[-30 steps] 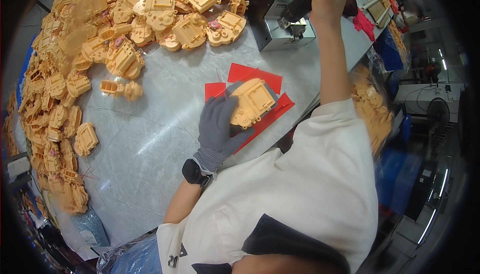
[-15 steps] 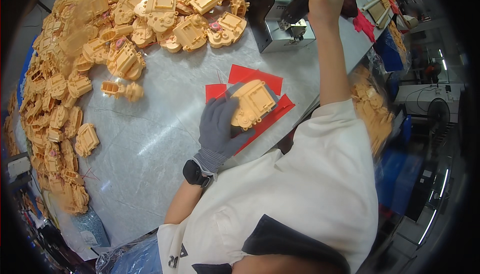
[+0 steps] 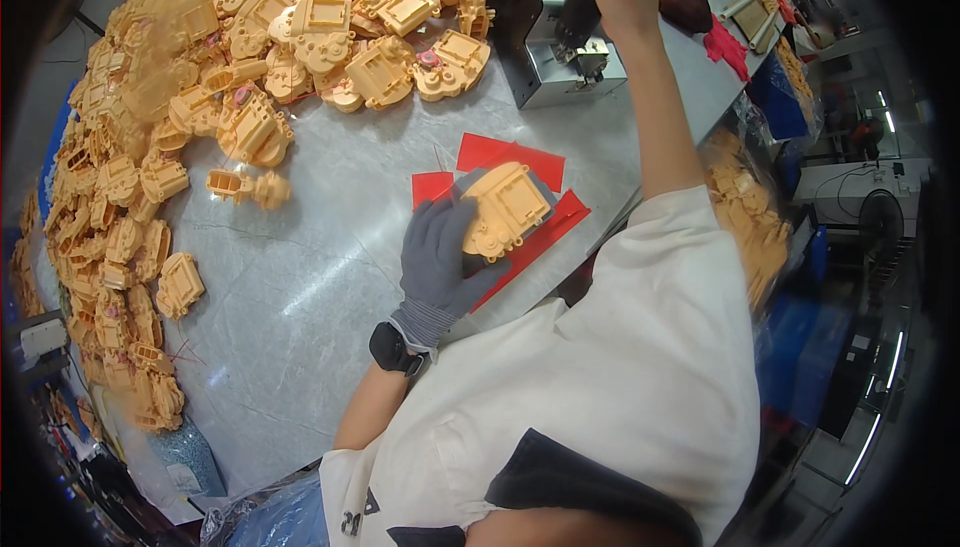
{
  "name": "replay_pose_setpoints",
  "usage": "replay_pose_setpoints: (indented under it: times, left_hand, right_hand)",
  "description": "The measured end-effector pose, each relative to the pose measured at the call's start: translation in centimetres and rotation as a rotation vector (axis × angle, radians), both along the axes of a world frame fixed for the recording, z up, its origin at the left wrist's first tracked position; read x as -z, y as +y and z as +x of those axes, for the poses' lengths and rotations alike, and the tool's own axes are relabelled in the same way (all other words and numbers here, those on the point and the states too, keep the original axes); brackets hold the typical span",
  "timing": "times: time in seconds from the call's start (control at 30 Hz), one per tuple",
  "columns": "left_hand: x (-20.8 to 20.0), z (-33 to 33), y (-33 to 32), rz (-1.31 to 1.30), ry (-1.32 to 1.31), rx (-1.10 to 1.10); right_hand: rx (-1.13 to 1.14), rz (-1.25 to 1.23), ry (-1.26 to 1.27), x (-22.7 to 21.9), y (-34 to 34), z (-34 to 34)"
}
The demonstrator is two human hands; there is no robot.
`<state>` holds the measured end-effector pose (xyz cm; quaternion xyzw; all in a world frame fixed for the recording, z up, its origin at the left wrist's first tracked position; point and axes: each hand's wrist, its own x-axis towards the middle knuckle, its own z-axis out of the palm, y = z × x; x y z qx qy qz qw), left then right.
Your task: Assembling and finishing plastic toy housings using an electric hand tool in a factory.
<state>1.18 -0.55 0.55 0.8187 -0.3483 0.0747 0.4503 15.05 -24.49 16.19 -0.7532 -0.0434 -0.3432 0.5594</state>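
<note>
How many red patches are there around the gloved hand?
3 visible: an upper patch beyond the part, a small patch just beyond the left hand, and a long patch at the part's lower right. Hand and part may hide more.

The wide head view looks down over hands point(image 3: 437, 257) and table point(image 3: 270, 347).
</note>
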Motion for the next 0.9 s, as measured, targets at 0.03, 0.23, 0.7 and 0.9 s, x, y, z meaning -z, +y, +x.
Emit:
replay_pose_setpoints:
  times: [0.03,0.23,0.7,0.9]
  left_hand:
    - [0.0,0.0,-0.1,-0.004,0.001,0.003]
    - [0.2,0.0,0.0,-0.009,0.004,0.005]
    - [0.3,-0.1,0.1,-0.012,-0.022,-0.011]
    - [0.0,-0.2,-0.3,-0.027,-0.013,0.008]
  right_hand:
    - [0.009,-0.087,0.031,-0.1,-0.2,0.3]
    - [-0.043,-0.200,0.357,-1.6,1.9,1.6]
    - [-0.083,-0.413,-0.001,0.9,1.6,1.5]
    - [-0.226,-0.659,0.199,2.1,2.9,2.6]
